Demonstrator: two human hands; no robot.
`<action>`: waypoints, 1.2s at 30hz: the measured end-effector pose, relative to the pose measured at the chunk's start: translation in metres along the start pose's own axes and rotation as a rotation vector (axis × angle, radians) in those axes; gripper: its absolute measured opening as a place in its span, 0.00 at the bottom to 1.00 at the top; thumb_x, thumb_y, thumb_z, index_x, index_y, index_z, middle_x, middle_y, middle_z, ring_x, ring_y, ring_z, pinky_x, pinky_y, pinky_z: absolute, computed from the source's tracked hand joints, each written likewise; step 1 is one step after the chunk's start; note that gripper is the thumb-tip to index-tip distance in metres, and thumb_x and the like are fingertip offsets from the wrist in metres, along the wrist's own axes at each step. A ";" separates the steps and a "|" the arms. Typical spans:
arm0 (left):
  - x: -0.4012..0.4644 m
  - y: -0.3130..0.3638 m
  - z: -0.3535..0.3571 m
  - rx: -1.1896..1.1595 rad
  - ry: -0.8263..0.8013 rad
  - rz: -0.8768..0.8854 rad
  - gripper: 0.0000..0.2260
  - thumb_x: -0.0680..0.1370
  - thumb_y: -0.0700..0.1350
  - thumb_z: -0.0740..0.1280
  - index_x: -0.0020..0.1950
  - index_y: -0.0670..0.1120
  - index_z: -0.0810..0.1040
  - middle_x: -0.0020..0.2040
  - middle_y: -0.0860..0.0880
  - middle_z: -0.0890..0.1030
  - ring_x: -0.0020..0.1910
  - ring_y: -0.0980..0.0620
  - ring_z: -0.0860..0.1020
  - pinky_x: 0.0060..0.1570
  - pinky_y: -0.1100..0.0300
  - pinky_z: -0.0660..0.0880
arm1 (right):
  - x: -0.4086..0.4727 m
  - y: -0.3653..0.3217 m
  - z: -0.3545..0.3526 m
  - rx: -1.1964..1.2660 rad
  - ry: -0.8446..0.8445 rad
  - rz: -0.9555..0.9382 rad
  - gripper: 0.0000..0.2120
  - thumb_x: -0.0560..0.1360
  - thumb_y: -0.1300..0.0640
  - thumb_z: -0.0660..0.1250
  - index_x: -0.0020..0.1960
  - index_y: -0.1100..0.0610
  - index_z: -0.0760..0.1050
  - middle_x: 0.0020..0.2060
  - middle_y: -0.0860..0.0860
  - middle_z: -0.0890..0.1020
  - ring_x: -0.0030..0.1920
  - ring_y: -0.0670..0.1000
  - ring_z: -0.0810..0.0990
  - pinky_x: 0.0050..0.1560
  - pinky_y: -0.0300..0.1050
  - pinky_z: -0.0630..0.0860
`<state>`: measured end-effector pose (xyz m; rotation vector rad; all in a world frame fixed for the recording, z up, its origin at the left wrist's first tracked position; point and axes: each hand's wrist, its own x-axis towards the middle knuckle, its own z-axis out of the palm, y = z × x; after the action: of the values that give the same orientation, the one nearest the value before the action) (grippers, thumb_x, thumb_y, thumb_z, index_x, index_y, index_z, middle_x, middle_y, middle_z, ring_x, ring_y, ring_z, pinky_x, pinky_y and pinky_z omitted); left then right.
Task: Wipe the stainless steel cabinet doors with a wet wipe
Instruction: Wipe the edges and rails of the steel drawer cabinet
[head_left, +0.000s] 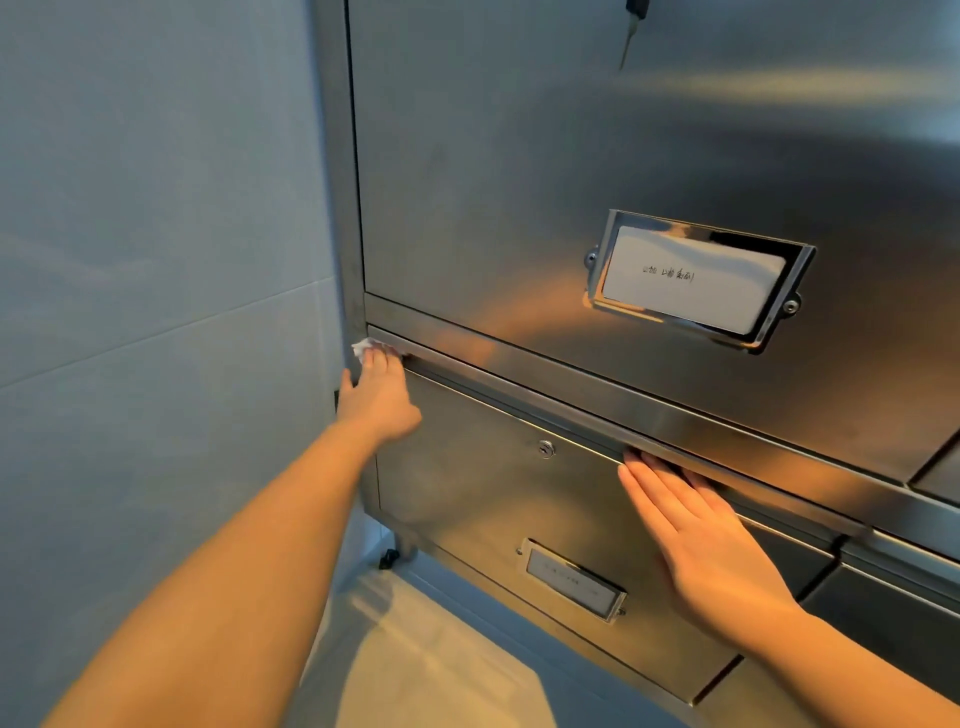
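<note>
A stainless steel cabinet fills the view, with an upper door (519, 182) and a lower door (493, 493) split by a slanted steel rail (597, 400). My left hand (379, 389) presses a small white wet wipe (363, 347) against the left end of that rail, at the cabinet's corner; only a bit of the wipe shows past my fingertips. My right hand (696, 540) lies flat with straight fingers on the lower door, its fingertips just under the rail.
A label holder with a handwritten card (696, 280) sits on the upper door, a second holder (571, 579) and a keyhole (545, 449) on the lower one. A key (631, 26) hangs at the top. Tiled wall (156, 260) stands close on the left, light floor (441, 665) below.
</note>
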<state>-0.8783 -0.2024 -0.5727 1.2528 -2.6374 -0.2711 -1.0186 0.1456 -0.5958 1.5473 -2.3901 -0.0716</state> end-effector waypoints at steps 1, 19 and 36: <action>0.001 0.001 -0.001 -0.031 -0.007 -0.004 0.39 0.74 0.42 0.63 0.80 0.40 0.45 0.81 0.41 0.46 0.80 0.47 0.43 0.77 0.43 0.46 | 0.001 0.000 0.000 0.003 -0.017 0.012 0.62 0.57 0.64 0.80 0.80 0.52 0.47 0.75 0.51 0.66 0.71 0.52 0.66 0.67 0.52 0.64; -0.177 0.199 0.047 -0.196 0.019 0.298 0.42 0.75 0.47 0.65 0.80 0.43 0.41 0.81 0.44 0.41 0.79 0.46 0.38 0.76 0.46 0.40 | -0.085 0.037 -0.049 0.095 -0.087 -0.017 0.43 0.76 0.64 0.65 0.78 0.49 0.38 0.78 0.48 0.41 0.78 0.52 0.41 0.78 0.51 0.45; -0.255 0.313 0.075 -0.043 0.019 0.353 0.42 0.78 0.54 0.61 0.79 0.43 0.36 0.80 0.40 0.38 0.78 0.42 0.34 0.74 0.38 0.36 | -0.147 0.106 -0.022 0.119 -0.003 0.122 0.40 0.80 0.61 0.60 0.74 0.45 0.31 0.74 0.43 0.34 0.75 0.46 0.34 0.73 0.45 0.33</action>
<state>-0.9724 0.1969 -0.5932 0.7516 -2.7556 -0.2525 -1.0503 0.3253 -0.5851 1.4466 -2.5263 0.0955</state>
